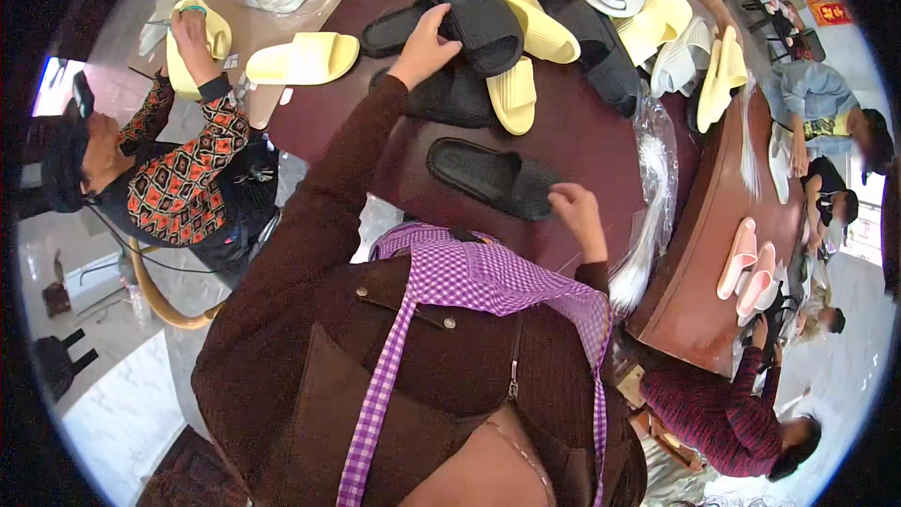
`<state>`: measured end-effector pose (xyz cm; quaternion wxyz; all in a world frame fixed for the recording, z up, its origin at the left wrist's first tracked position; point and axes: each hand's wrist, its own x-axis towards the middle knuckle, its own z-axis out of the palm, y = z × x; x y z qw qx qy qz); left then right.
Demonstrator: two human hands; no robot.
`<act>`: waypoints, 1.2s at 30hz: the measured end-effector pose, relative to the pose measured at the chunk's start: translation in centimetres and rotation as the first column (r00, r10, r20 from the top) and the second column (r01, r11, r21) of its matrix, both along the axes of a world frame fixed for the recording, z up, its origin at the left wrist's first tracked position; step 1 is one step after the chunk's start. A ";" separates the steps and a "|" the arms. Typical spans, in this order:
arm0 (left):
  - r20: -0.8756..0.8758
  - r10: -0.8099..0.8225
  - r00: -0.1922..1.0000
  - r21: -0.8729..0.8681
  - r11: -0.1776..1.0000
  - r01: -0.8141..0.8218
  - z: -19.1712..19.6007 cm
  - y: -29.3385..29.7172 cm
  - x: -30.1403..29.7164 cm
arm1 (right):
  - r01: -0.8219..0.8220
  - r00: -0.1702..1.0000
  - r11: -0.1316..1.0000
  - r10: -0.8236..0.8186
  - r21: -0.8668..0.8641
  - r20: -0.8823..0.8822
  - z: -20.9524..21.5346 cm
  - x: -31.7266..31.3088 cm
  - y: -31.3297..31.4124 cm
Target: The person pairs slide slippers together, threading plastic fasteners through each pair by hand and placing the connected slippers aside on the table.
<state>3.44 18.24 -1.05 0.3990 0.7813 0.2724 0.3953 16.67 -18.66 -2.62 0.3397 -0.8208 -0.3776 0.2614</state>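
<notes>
Fingers [441, 23] of my left hand [424, 47] are clamped on the near edge of a black slipper [479, 2] that rides on top of the heap at twelve o'clock — it lies across a long yellow slipper [526, 5] and above more black ones. Over at two o'clock from my chest, my right hand [577, 216] rests its curled fingers on the toe end of a single black slipper [493, 178], sole side up on the dark red desk [582, 136]; I cannot tell whether they grip it or only touch. A bundle of clear plastic bags [648, 225] lies just beside that hand at three o'clock. At ten o'clock another person's hand [192, 33] holds a yellow slipper [211, 38] — a second pale yellow one [302, 58] lies near it.
</notes>
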 end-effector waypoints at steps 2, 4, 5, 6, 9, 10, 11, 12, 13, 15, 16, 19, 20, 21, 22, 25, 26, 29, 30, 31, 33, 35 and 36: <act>-0.203 -0.122 0.971 -0.059 0.992 0.113 1.1 0.6 0.1 | 0.057 0.985 0.998 -0.057 -0.009 -0.162 -0.4 -1.9 -0.1; -0.243 -0.135 0.961 0.021 0.989 0.145 0.7 0.1 0.2 | 0.280 0.925 0.960 -0.272 -0.007 -0.265 -0.8 -3.5 0.9; -0.281 -0.153 0.948 0.098 0.977 0.187 0.9 -0.4 0.6 | 0.389 0.872 0.921 -0.374 -0.015 -0.316 -0.8 -3.8 1.1; -0.320 -0.164 0.933 0.174 0.958 0.228 1.0 -0.9 1.0 | 0.384 0.874 0.923 -0.368 -0.012 -0.318 -1.5 -3.7 1.2; -0.259 -0.204 0.944 0.097 0.967 0.236 2.1 -5.7 2.0 | 0.353 0.917 0.920 -0.376 0.171 0.131 -4.9 -3.6 1.3; -0.256 -0.186 0.949 0.072 0.975 0.210 3.4 -8.2 2.1 | 0.356 0.916 0.919 -0.379 0.171 0.129 -5.0 -3.4 1.3; -0.263 -0.193 0.945 0.011 0.979 0.203 4.8 -10.2 2.1 | 0.361 0.931 0.925 -0.364 0.120 -0.001 -5.1 -3.2 1.1; -0.270 -0.194 0.943 -0.048 0.981 0.188 6.2 -12.3 1.7 | 0.353 0.930 0.933 -0.342 0.072 -0.134 -4.9 -3.0 0.9; -0.272 -0.190 0.943 -0.049 0.982 0.183 6.3 -14.1 1.2 | 0.338 0.910 0.941 -0.320 0.023 -0.263 -4.7 -2.8 0.7; -0.175 -0.186 0.967 -0.259 0.956 0.137 5.7 -17.0 0.5 | 0.319 0.893 0.948 -0.301 0.000 -0.335 -3.4 -2.2 -0.1; -0.178 -0.185 0.967 -0.260 0.956 0.135 5.5 -18.3 -0.2 | 0.302 0.869 0.953 -0.285 -0.022 -0.404 -2.6 -1.7 -0.6; -0.101 -0.213 0.972 -0.422 0.894 0.152 5.0 -21.2 -1.8 | 0.261 0.869 0.964 -0.257 -0.049 -0.423 -0.8 -0.1 -2.8; -0.063 -0.269 0.961 -0.639 0.750 0.168 5.0 -21.8 -2.3 | 0.228 0.899 0.972 -0.231 -0.051 -0.373 -0.5 0.6 -3.7; -0.014 -0.313 0.950 -0.814 0.555 0.171 4.7 -22.3 -2.7 | 0.196 0.924 0.979 -0.204 -0.057 -0.323 -0.4 1.4 -4.5; 0.044 -0.343 0.938 -0.933 0.321 0.161 4.3 -22.6 -2.8 | 0.203 0.920 0.977 -0.213 -0.063 -0.328 -0.4 2.4 -5.3; 0.163 -0.280 0.946 -0.980 0.063 0.188 2.0 -24.7 -1.7 | 0.092 0.961 0.990 -0.117 -0.108 -0.252 -0.8 5.0 -7.3; 0.212 -0.227 0.951 -0.977 -0.064 0.202 1.8 -25.3 -1.4 | 0.105 0.957 0.987 -0.133 -0.117 -0.258 -0.1 5.1 -7.3; 0.249 -0.169 0.954 -0.968 -0.086 0.238 1.7 -26.3 0.3 | -0.008 0.941 0.993 -0.031 -0.114 -0.336 1.4 7.0 -7.1; 0.269 -0.135 0.954 -0.962 -0.092 0.258 1.7 -26.7 0.9 | -0.057 0.951 0.991 0.017 -0.119 -0.308 1.3 7.8 -6.9; 0.268 -0.160 0.950 -0.961 -0.110 0.253 1.7 -26.9 1.4 | -0.060 0.943 0.995 0.032 -0.075 -0.330 1.1 8.3 -6.5; 0.299 -0.078 0.951 -0.954 -0.063 0.294 1.2 -26.7 2.1 | -0.041 0.981 0.998 0.031 -0.050 -0.189 0.7 8.6 -5.4; 0.319 -0.059 0.946 -0.947 -0.045 0.317 0.5 -26.5 2.8 | 0.019 0.999 0.998 -0.017 -0.052 0.042 0.4 8.4 -4.1; 0.316 -0.094 0.944 -0.948 0.006 0.318 -0.1 -26.5 3.2 | 0.056 0.993 0.998 -0.053 -0.033 0.109 0.1 8.3 -3.7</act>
